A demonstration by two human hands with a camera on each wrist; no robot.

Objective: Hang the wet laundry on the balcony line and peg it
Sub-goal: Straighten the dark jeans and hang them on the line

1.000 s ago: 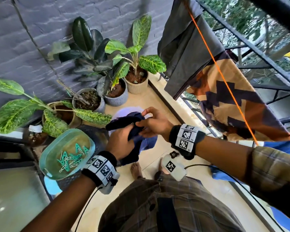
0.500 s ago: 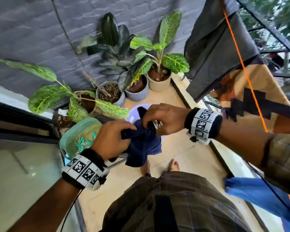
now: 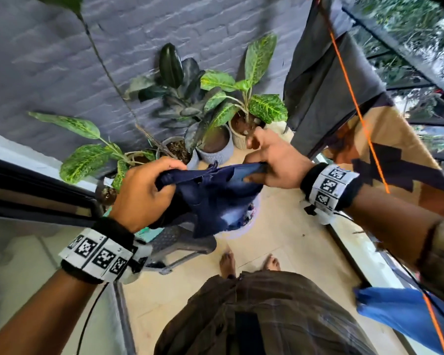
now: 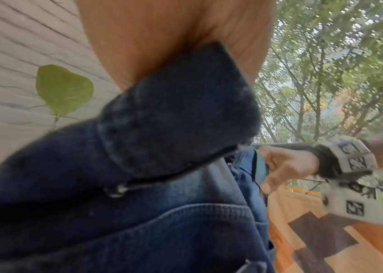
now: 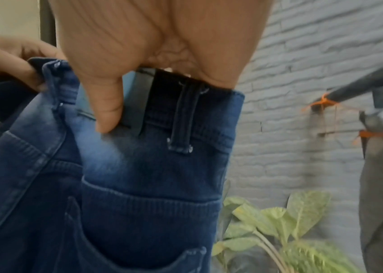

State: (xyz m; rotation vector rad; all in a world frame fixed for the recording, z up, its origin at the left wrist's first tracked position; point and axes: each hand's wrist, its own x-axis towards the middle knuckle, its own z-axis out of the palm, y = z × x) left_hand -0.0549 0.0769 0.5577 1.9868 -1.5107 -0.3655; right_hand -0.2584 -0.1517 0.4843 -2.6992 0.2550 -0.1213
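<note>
L hand point(image 3: 141, 193) & R hand point(image 3: 274, 165) both grip waistband of dark blue denim jeans point(image 3: 215, 198), stretched between them, left of thin orange clothesline point(image 3: 356, 108). Beyond jeans: potted green leafy plants point(image 3: 215, 106) by grey brick wall point(image 3: 49, 60).

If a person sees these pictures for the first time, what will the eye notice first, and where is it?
First the jeans, stretched at the waistband between the left hand and right hand in the middle. Next the orange line at upper right, with a grey cloth and a patterned cloth over it. Potted plants stand by the grey wall behind.
</note>
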